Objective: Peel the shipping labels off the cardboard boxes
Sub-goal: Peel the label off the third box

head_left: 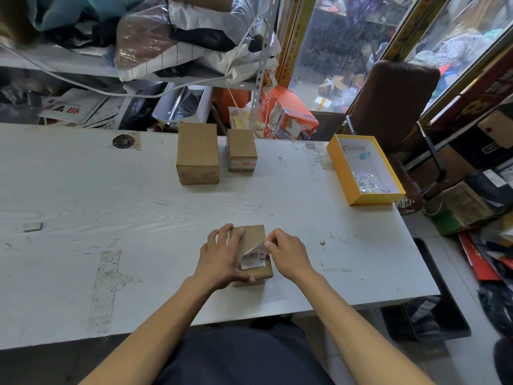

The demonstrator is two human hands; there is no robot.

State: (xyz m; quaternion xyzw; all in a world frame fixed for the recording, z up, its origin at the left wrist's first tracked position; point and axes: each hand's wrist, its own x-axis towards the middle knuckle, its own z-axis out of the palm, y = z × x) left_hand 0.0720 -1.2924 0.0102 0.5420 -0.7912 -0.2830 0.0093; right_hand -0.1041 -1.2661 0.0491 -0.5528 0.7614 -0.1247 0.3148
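At the table's (83,190) six o'clock edge, a box (254,234) is gripped by the left hand (222,255) while its label (252,258), half lifted, is pinched by the right hand (288,252); a low, slow pull is advised against tearing

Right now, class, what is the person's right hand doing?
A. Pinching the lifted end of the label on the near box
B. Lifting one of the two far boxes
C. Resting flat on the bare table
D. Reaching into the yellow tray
A: the right hand pinches the curled-up end of the label, while the left hand holds the near box on the table.
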